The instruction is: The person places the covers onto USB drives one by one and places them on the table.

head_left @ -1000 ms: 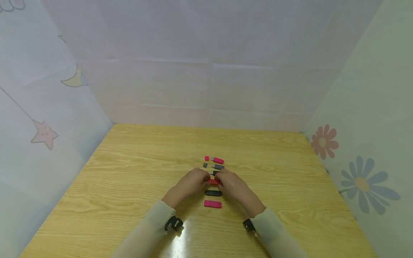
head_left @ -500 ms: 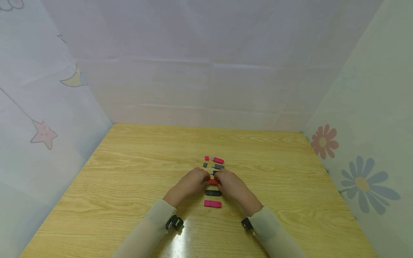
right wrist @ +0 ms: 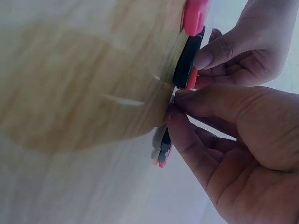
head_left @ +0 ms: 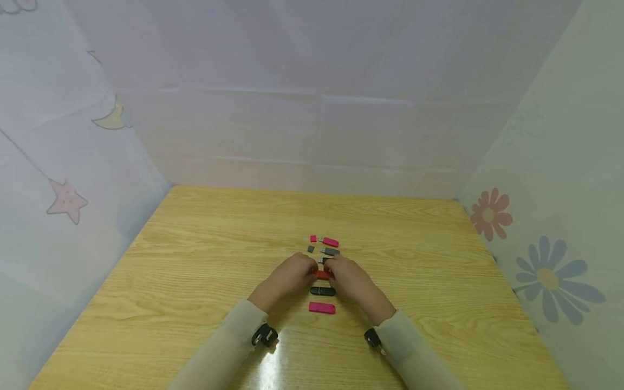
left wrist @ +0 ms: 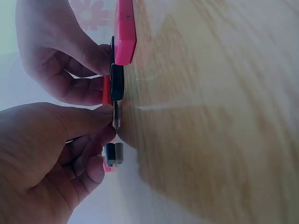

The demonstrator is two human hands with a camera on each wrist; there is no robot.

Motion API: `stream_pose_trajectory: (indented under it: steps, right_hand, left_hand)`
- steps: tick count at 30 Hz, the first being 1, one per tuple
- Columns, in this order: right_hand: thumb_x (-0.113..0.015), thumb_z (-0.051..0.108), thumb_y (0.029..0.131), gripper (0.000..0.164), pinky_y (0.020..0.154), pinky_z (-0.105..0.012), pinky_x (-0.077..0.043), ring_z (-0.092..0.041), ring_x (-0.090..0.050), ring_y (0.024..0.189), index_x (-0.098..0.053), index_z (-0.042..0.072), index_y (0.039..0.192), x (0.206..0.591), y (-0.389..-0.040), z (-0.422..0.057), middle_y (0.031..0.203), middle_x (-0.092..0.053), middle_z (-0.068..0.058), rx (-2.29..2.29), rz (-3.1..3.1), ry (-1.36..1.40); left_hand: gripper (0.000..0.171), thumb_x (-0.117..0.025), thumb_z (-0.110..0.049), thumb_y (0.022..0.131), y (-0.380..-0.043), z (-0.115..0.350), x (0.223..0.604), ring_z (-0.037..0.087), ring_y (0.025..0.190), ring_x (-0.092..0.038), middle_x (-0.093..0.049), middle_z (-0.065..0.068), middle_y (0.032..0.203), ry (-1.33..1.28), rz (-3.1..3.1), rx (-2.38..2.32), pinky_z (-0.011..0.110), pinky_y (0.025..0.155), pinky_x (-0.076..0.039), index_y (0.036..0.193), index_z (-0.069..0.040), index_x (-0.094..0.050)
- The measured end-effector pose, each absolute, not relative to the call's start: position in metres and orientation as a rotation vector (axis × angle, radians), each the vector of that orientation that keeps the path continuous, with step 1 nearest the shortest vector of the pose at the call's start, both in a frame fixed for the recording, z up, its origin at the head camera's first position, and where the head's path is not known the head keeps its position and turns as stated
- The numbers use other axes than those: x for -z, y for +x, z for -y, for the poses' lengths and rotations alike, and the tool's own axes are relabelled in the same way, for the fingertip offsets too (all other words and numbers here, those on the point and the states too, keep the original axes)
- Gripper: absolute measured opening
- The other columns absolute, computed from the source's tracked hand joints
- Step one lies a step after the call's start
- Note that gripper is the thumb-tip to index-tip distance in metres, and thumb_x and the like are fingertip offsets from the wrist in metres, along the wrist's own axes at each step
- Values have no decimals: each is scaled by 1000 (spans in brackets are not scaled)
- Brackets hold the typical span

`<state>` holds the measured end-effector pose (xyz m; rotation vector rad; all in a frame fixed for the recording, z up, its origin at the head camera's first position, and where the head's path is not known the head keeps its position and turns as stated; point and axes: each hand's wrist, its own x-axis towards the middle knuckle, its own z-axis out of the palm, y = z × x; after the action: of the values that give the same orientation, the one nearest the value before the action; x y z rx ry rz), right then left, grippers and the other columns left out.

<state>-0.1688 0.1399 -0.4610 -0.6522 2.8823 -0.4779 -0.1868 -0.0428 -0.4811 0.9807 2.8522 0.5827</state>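
A red USB flash drive (head_left: 323,275) lies crosswise between my hands, low at the table. My left hand (head_left: 291,274) pinches its left end between thumb and fingers. At the other end, the thumb and fingers of my right hand (head_left: 353,280) grip it. Its ends are covered by the fingers, so I cannot tell whether its cap is on. Nearer to me are a capped black USB flash drive (head_left: 323,291) and a pink USB flash drive (head_left: 322,307). Just beyond the hands lies an uncapped black USB flash drive (head_left: 325,261), partly hidden by the right hand.
Farther back are an uncapped grey USB flash drive (head_left: 331,251) with its grey cap (head_left: 310,249) to the left, and an uncapped pink USB flash drive (head_left: 330,242) with its pink cap (head_left: 313,238). Cloth walls surround the wooden table (head_left: 205,238) at the back and sides.
Both hands stay on the red USB flash drive in nearly the same place. The right wrist has drawn in very slightly; the other drives and caps have not moved.
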Motion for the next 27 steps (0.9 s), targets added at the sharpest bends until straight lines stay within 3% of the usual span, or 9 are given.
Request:
stream_pose_trajectory:
  steps: [12, 22, 27]
  right_hand:
    - [-73, 6, 92, 12, 72, -34, -52, -15, -52, 76, -70, 9, 103, 463, -175, -140, 91, -57, -2, 428, -2833, -603]
    - [-72, 3, 91, 14, 79, -39, -54, -18, -57, 83, -69, 7, 104, 463, -173, -144, 95, -61, -5, 455, -2822, -593]
    - [-69, 8, 94, 8, 79, -40, -54, -18, -59, 84, -71, 8, 101, 460, -173, -149, 94, -65, -3, 474, -2851, -551]
  left_hand:
    - [9, -71, -15, 96, -187, 43, 480, 17, 90, -61, -70, 1, 91, 954, -2859, -561, 32, 83, -54, 97, -8, -76]
    - [11, -70, -14, 96, -186, 45, 483, 18, 91, -61, -72, 2, 94, 1003, -2873, -483, 32, 85, -53, 103, -8, -77]
    - [14, -71, -15, 95, -184, 48, 481, 20, 92, -62, -72, 3, 97, 1015, -2889, -496, 33, 85, -53, 106, -8, -75]
